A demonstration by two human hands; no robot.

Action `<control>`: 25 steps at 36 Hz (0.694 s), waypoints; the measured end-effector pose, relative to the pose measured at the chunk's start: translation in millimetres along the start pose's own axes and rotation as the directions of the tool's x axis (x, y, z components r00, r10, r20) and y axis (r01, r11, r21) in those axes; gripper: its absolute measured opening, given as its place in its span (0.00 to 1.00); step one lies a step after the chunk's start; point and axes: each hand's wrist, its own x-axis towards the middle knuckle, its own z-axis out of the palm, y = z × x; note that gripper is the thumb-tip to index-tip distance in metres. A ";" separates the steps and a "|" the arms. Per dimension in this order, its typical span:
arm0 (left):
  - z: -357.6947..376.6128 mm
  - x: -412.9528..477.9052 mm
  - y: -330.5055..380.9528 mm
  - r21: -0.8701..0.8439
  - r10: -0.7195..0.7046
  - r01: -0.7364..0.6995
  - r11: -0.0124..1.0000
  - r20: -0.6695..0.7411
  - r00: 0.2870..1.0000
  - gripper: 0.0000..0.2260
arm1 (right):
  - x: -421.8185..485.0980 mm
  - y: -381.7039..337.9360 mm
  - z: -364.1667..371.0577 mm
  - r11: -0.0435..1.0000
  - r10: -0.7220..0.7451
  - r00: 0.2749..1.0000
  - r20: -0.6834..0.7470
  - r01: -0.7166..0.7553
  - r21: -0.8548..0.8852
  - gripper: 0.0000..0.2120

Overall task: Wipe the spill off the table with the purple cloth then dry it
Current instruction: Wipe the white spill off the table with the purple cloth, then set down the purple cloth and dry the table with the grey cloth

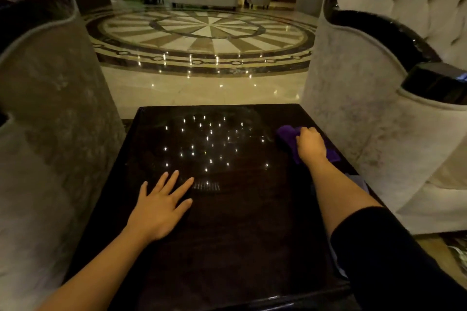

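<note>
A dark glossy square table (227, 247) fills the lower middle of the head view, its top mirroring many ceiling lights. The purple cloth (286, 135) lies bunched near the table's right edge, toward the far side. My right hand (310, 144) is closed on top of the cloth and presses it onto the tabletop. My left hand (161, 206) lies flat on the near left part of the table, fingers spread, holding nothing. Faint smears show on the far half of the top; I cannot pick out a spill among the reflections.
A grey upholstered armchair (50, 121) stands close on the table's left. A pale tufted armchair with black trim (379, 96) stands close on the right. Beyond the table's far edge lies polished marble floor with a round inlay (202, 33).
</note>
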 end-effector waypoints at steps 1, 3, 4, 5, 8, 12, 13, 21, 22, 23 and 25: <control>-0.6 0.1 0.1 0.000 -0.001 0.001 1.000 0.000 1.000 0.23 | 0.2 0.7 3.4 1.000 0.006 1.000 0.022 -0.006 -0.012 0.14; -0.9 -0.1 0.5 0.000 -0.002 0.002 1.000 0.001 1.000 0.23 | 0.2 2.1 6.1 1.000 0.003 0.998 0.068 -0.001 -0.017 0.15; -1.5 -0.6 0.9 0.002 -0.001 0.001 1.000 0.002 1.000 0.23 | 0.6 3.5 5.7 1.000 0.000 0.995 0.098 0.001 -0.004 0.15; -2.1 -1.2 1.3 0.003 0.000 0.000 1.000 0.003 1.000 0.24 | 0.8 4.4 3.3 1.000 0.000 0.990 0.138 -0.002 0.015 0.16; -3.0 -2.2 2.6 -0.002 0.001 -0.001 1.000 0.000 1.000 0.24 | -1.4 9.2 -6.8 0.999 -0.037 0.970 0.240 0.030 0.032 0.23; -2.7 -2.6 2.8 -0.001 -0.005 0.005 1.000 -0.004 1.000 0.24 | -19.4 21.0 -22.3 0.992 -0.122 0.976 0.182 0.127 -0.016 0.26; -2.6 -2.4 2.5 0.001 -0.006 0.006 1.000 -0.005 1.000 0.24 | -26.6 24.9 -26.2 0.992 -0.122 0.980 0.155 0.124 0.000 0.26; -4.0 -3.9 2.7 0.013 -0.001 0.001 1.000 0.012 1.000 0.24 | -107.8 60.9 -39.1 0.994 0.104 0.973 0.208 -0.111 0.021 0.35; -4.4 -4.4 3.0 0.015 0.000 0.000 1.000 0.016 1.000 0.24 | -117.2 63.7 -37.4 0.990 0.132 0.961 0.245 -0.140 0.014 0.36; -4.8 -4.5 3.0 0.015 -0.001 0.000 1.000 0.021 1.000 0.24 | -125.4 65.5 -34.9 0.987 0.153 0.948 0.278 -0.163 0.012 0.37; -5.6 -4.8 3.0 0.018 -0.003 0.002 1.000 0.028 1.000 0.24 | -139.4 67.5 -27.8 0.982 0.177 0.929 0.324 -0.187 -0.001 0.39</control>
